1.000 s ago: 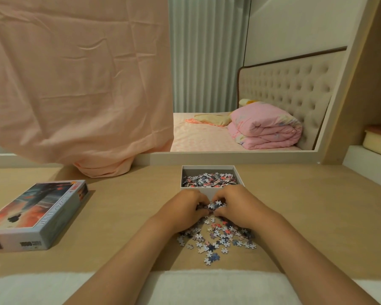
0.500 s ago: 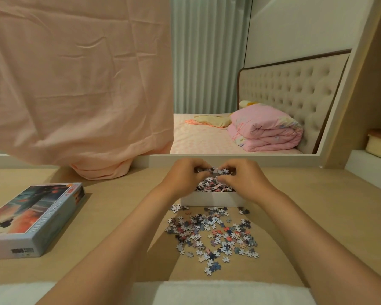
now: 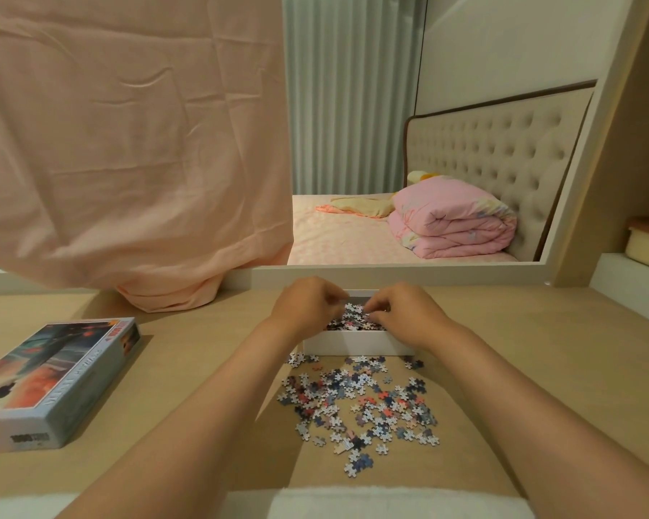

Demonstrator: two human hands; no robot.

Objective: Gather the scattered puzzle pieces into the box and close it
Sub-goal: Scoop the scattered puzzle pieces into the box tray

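Note:
A small white box [image 3: 356,342] stands open at mid-table and holds a heap of puzzle pieces [image 3: 347,322]. Both hands hover over it, fingertips almost meeting. My left hand [image 3: 304,305] and my right hand [image 3: 401,316] curl their fingers around a small clump of pieces just above the heap. Many loose puzzle pieces [image 3: 360,402] lie scattered on the table in front of the box, between my forearms. The printed box lid [image 3: 53,380] lies flat at the left, picture side up.
The wooden table [image 3: 540,368] ends at a white ledge [image 3: 390,273] behind the box, with a bedroom view beyond. A peach cloth [image 3: 128,162] hangs down at the back left. White fabric [image 3: 353,503] lies along the near edge.
Both hands scooped pieces from the scattered pile, lifted them over the box, and have now lowered them onto the heap inside. The table pile is thinner near the box.

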